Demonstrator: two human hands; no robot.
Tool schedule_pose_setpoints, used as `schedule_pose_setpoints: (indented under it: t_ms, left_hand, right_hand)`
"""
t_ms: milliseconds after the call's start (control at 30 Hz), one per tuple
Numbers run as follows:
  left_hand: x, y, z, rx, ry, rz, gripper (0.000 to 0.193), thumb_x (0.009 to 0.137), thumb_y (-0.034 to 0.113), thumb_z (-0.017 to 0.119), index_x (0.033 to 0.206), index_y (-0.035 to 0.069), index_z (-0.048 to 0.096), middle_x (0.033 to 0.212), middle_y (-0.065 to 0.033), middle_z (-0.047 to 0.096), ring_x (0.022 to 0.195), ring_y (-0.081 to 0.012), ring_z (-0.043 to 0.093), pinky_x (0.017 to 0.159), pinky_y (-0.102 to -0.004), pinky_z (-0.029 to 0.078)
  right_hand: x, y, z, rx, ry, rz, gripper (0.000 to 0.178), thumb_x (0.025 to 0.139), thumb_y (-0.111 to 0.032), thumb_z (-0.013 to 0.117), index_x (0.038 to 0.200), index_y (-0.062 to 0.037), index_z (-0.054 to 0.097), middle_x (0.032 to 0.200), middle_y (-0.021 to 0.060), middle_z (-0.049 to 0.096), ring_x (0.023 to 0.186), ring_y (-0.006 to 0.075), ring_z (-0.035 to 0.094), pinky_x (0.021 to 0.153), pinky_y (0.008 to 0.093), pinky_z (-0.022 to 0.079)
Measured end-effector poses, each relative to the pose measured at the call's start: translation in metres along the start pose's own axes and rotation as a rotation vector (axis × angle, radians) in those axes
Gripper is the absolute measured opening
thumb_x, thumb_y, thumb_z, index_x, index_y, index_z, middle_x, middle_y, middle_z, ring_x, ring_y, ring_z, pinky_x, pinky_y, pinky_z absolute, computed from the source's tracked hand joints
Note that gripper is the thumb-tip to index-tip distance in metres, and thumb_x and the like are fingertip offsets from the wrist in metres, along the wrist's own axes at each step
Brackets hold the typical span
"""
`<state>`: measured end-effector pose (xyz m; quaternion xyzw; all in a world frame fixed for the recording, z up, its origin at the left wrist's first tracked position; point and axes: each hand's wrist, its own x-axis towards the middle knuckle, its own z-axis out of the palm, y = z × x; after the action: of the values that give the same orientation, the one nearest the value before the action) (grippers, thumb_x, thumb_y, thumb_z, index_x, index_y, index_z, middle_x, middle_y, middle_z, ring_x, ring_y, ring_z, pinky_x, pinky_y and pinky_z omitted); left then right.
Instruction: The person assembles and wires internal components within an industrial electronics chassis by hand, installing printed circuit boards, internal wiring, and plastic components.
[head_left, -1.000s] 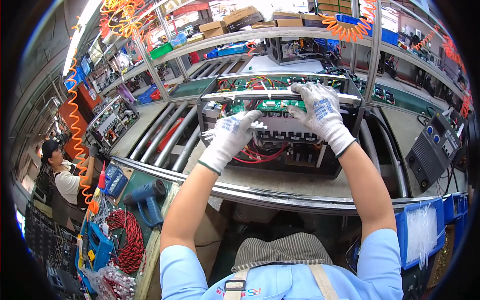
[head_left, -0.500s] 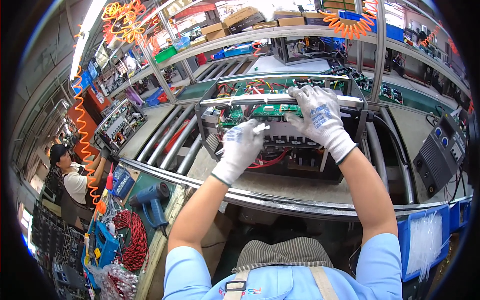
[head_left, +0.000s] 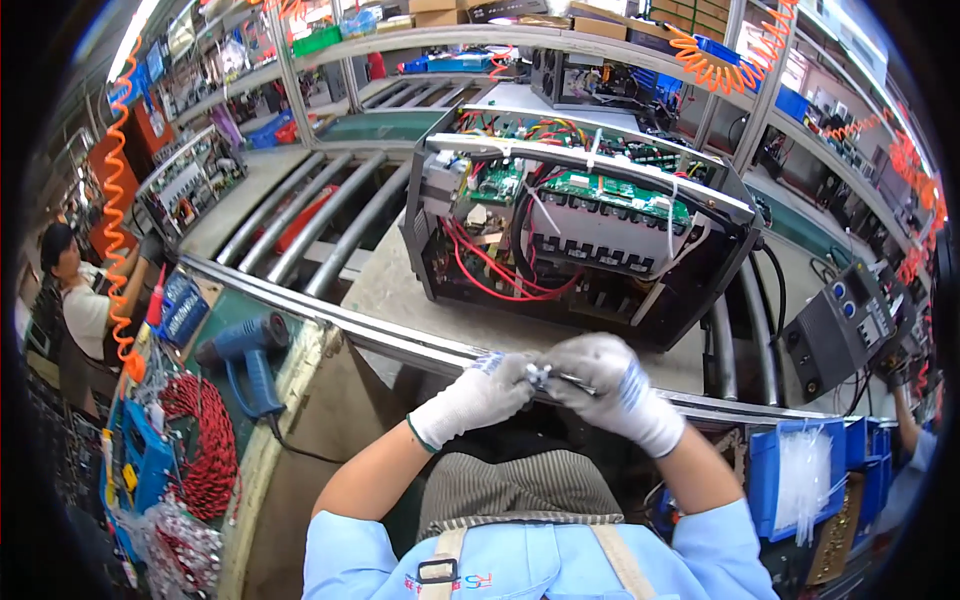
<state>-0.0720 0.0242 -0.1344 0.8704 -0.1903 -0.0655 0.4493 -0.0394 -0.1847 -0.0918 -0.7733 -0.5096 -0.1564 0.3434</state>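
Observation:
Both my hands wear white work gloves and meet in front of my waist, below the bench edge. My left hand pinches at a small shiny, whitish thing between the two hands; its kind is too small to make out. My right hand, partly smeared by motion, is closed around a thin metallic thing next to it. Beyond them an open machine housing sits tilted slightly on the conveyor, showing green circuit boards, red wires and a black cable bundle. White cable ties stick out from the bundle.
A blue heat gun and a coil of red-black wire lie on the left bench. Conveyor rollers run left of the housing. At right stand a grey control panel and a blue bin of cable ties. A co-worker is at far left.
Both hands have left the housing and come back toward my waist, meeting around the small thing. The view has shifted, and the housing now stands turned at an angle, showing more of its front.

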Motion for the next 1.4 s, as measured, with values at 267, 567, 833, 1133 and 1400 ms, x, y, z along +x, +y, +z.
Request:
schedule_pose_setpoints:
  t_ms: [267,567,833,1133,1400]
  left_hand:
    - [-0.010,0.002,0.020,-0.285,-0.216,-0.112,0.015,0.089,0.012,0.050,0.088,0.001,0.060,0.067,-0.0043,0.055,0.061,-0.0125,0.054,0.055,-0.0317,0.045]
    - [-0.006,0.007,-0.027,0.006,0.421,0.111,0.034,0.089,0.012,0.061,0.122,0.008,0.062,0.090,-0.0139,0.072,0.086,-0.0304,0.070,0.075,-0.0372,0.054]
    - [0.015,-0.034,-0.070,-0.027,0.486,-0.149,0.018,0.093,0.017,0.060,0.098,0.002,0.070,0.072,-0.0078,0.066,0.064,-0.0140,0.060,0.062,-0.0329,0.049]
    - [0.097,0.003,-0.091,-0.025,0.420,-0.105,0.030,0.093,0.023,0.062,0.078,-0.002,0.060,0.063,-0.0085,0.053,0.060,-0.0139,0.043,0.058,-0.0344,0.042]
    - [0.101,-0.007,-0.064,-0.022,0.466,0.134,0.013,0.092,0.014,0.061,0.092,0.002,0.065,0.070,-0.0160,0.061,0.063,-0.0269,0.057,0.062,-0.0362,0.046]
  right_hand:
    - [-0.018,-0.008,-0.005,0.225,-0.173,0.242,0.024,0.082,-0.001,0.066,0.106,-0.0040,0.069,0.087,0.0131,0.068,0.077,0.0273,0.067,0.072,0.0347,0.053]
    - [-0.013,0.013,-0.005,0.206,0.088,0.331,0.019,0.085,0.002,0.065,0.103,-0.0012,0.069,0.088,0.0110,0.070,0.083,0.0225,0.068,0.074,0.0310,0.053]
    - [0.026,0.042,-0.005,0.088,0.174,0.497,0.039,0.083,-0.017,0.073,0.116,-0.0006,0.063,0.086,0.0153,0.067,0.078,0.0254,0.068,0.070,0.0348,0.054]
    - [0.085,0.108,0.005,0.230,-0.242,0.727,0.060,0.078,-0.041,0.078,0.118,0.0007,0.063,0.084,0.0168,0.069,0.073,0.0259,0.064,0.070,0.0365,0.051]
    - [0.082,0.096,0.000,0.659,-0.146,0.860,0.040,0.076,-0.037,0.082,0.094,-0.0033,0.068,0.067,0.0015,0.065,0.048,0.0071,0.051,0.042,0.0237,0.039]
